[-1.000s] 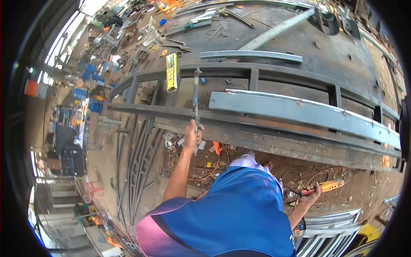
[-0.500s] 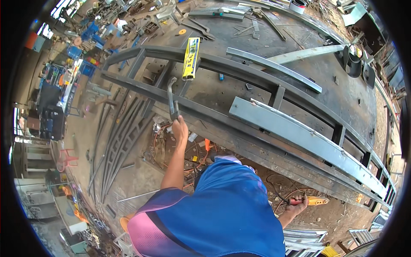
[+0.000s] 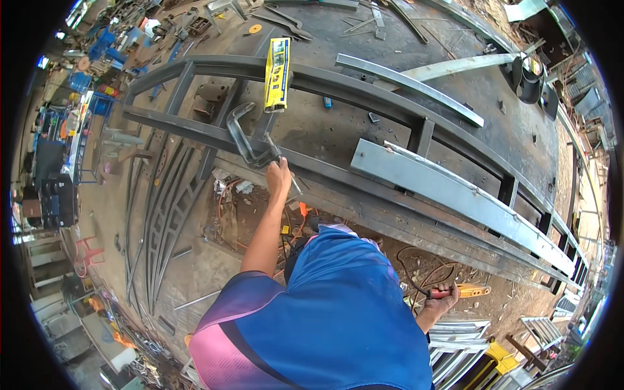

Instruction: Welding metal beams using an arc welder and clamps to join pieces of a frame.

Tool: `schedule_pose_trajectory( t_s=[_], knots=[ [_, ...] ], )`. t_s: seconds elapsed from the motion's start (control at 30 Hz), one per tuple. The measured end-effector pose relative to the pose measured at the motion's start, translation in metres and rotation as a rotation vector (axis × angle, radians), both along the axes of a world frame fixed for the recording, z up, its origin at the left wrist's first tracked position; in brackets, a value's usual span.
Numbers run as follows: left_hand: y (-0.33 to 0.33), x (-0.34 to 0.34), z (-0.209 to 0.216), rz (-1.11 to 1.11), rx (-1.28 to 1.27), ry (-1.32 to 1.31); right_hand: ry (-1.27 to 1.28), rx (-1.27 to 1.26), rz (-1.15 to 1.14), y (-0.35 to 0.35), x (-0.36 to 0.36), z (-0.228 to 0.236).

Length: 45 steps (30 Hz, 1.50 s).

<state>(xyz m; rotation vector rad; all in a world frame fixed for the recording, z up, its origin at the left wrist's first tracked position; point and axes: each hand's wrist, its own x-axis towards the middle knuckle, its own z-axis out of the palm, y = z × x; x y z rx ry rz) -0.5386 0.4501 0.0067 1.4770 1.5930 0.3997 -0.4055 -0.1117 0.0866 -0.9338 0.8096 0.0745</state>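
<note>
My left hand (image 3: pixel 279 179) is closed around the screw end of a steel C-clamp (image 3: pixel 242 140), whose curved frame reaches over the near rail of a dark metal frame (image 3: pixel 312 164). Whether the clamp touches the rail, I cannot tell. At the lower right, my right hand (image 3: pixel 443 299) grips the red handle of a welding electrode holder (image 3: pixel 471 290) with an orange-yellow head. A dark cable runs from the handle. Across the metal frame's far rail lies a narrow yellow box (image 3: pixel 277 75), beyond the clamp.
A broad grey steel channel (image 3: pixel 448 198) rests along the frame's right part. Behind it, a thinner channel (image 3: pixel 413 90) lies on the dark steel worktable (image 3: pixel 468 39). Long steel bars (image 3: pixel 170 224) lie on the floor at left. Cables (image 3: pixel 432 276) trail near my right hand.
The C-clamp has turned in my left hand, so its curved frame now shows broadside. My right hand still grips the electrode holder. The whole view has shifted slightly.
</note>
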Motion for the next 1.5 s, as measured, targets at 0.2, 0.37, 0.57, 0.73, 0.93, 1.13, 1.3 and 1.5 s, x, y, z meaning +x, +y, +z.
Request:
schedule_pose_trajectory(
  t_s=[0.2,0.37,0.57,0.73,0.93,1.13,1.3,1.5],
  knots=[
    [-0.021,-0.018,0.032,-0.474,0.265,0.328,-0.025,0.008,-0.032,0.011,-0.040,0.011],
    [-0.060,0.028,0.100,-0.943,-0.094,-0.145,0.043,-0.066,-0.145,0.043,-0.038,0.012],
    [-0.114,0.080,0.119,-1.633,-0.335,-0.030,0.150,-0.366,-0.279,0.032,-0.081,-0.027],
    [-0.136,0.080,0.065,-2.048,-0.222,0.255,0.212,-0.151,-0.492,0.016,-0.129,-0.027],
    [-0.020,-0.062,-0.158,-1.829,-0.517,0.363,0.241,0.085,-0.633,-0.017,-0.179,-0.060],
    [-0.108,-0.015,-0.184,-1.705,-0.148,0.574,0.263,0.234,-0.719,-0.065,-0.165,-0.093],
    [-0.185,0.033,-0.160,-1.828,-0.193,0.509,0.257,0.204,-0.581,-0.112,-0.113,-0.093],
    [-0.227,0.086,-0.099,-1.875,-0.195,0.476,0.155,0.148,-0.482,-0.188,-0.070,-0.079]
  ],
)
